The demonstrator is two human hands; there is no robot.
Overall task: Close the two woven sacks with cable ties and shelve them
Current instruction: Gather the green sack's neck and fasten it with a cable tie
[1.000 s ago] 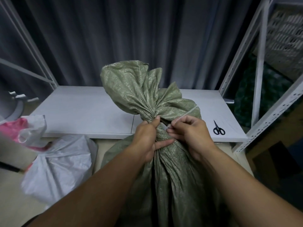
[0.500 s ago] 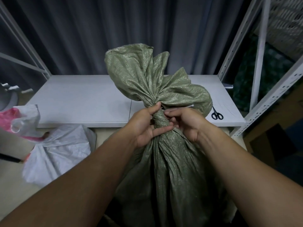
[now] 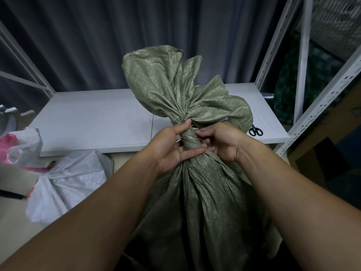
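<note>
Tying is in hand: left hand [image 3: 172, 151] and right hand [image 3: 220, 143] clamp the green sack [image 3: 205, 202] at its twisted neck, and the barely visible cable tie [image 3: 224, 120] probably needs pulling snug next.

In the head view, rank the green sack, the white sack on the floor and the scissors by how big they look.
1. green sack, largest, though nearest the camera.
2. white sack.
3. scissors, smallest by far, partly hidden by the green sack.

We note dim, cool light; shelf board [image 3: 93, 118] brightest, curtain [image 3: 78, 45] dark. Wide-angle bends rack upright [image 3: 271, 47] at right edge. Forearms [image 3: 97, 222] soft-focus, lower corners murky.
</note>
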